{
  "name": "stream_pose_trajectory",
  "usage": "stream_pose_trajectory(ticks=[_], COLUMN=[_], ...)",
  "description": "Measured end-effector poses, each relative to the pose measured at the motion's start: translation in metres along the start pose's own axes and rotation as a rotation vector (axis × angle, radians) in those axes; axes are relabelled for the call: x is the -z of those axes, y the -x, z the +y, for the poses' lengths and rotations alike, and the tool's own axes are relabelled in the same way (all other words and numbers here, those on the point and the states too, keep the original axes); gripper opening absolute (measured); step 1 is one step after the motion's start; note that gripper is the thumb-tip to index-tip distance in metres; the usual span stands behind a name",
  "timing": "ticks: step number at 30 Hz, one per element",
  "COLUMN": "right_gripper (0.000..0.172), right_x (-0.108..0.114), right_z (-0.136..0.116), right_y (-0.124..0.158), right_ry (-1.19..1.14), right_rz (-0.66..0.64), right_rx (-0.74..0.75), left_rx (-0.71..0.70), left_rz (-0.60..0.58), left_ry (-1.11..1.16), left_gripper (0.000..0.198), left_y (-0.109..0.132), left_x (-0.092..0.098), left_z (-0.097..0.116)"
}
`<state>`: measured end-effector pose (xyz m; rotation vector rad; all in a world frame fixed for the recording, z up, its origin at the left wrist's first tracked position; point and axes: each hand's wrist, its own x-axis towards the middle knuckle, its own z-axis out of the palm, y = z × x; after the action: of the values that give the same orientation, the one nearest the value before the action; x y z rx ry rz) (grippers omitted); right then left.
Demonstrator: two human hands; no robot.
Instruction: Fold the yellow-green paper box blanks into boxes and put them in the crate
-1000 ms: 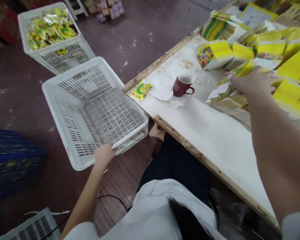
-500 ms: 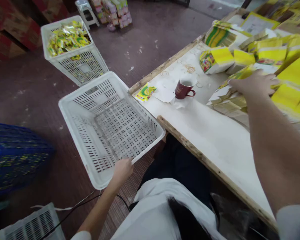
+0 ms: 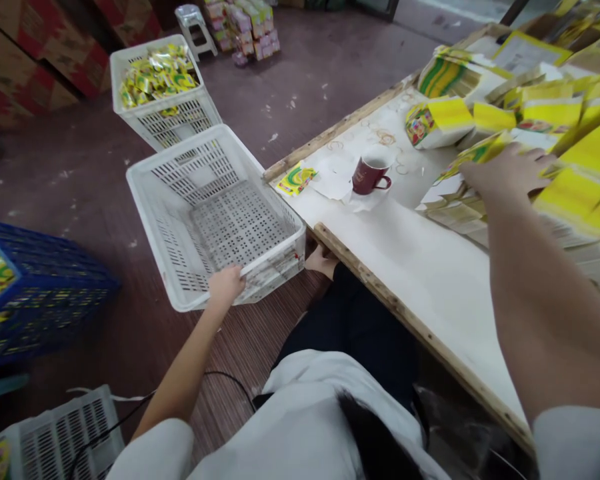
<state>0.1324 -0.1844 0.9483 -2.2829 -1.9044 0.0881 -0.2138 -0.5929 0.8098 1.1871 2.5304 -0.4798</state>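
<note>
- In the head view we take the maroon mug as our landmark; it stands upright on the white tabletop, beside a pale sheet.
- Left of the mug, below the wooden edge of the tabletop, we see the white crate, tilted with its open top facing us.
- Our left hand, to the lower left of the mug, has its fingers clamped on the crate's near rim.
- Our right hand lies to the right of the mug, over the yellow cartons; its fingers are spread apart, but we cannot tell whether they grip anything.
- Farther right of the mug and beyond it, we see more yellow bundles crowded together.
- Between the mug and the crate we find a flat yellow packet.
- Just beyond the mug we notice thin tan loops.
- Well to the upper left of the mug stands a second crate heaped with yellow packets, and far to its lower left a blue crate.
</note>
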Motion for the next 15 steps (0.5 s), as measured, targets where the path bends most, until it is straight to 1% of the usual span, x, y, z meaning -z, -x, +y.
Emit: stream_pose_trajectory(ticks=[2, 6, 10, 15], right_gripper=[0.093, 0.103, 0.112, 0.117], right_x=[0.002, -0.002, -0.011, -0.023], right_z=[-0.002, 0.001, 0.005, 0.014], right_y=[0.003, -0.002, -0.014, -0.033], right_ry=[0.01, 0.042, 0.071, 0.186], right_rz=[-0.006, 0.018, 0.052, 0.059], right_rx=[0.011, 0.031, 0.042, 0.066], left_rx=[-0.003, 0.015, 0.052, 0.042], left_rz=[0.025, 0.059, 0.07, 0.073], left_ry=[-0.008, -0.021, -0.024, -0.014], left_gripper=[0.033, 0.035, 0.037, 0.037], left_y=[-0.006, -0.005, -0.005, -0.008], left_x=[0.001, -0.002, -0.005, -0.005], left_z=[-0.002, 0.001, 0.004, 0.003])
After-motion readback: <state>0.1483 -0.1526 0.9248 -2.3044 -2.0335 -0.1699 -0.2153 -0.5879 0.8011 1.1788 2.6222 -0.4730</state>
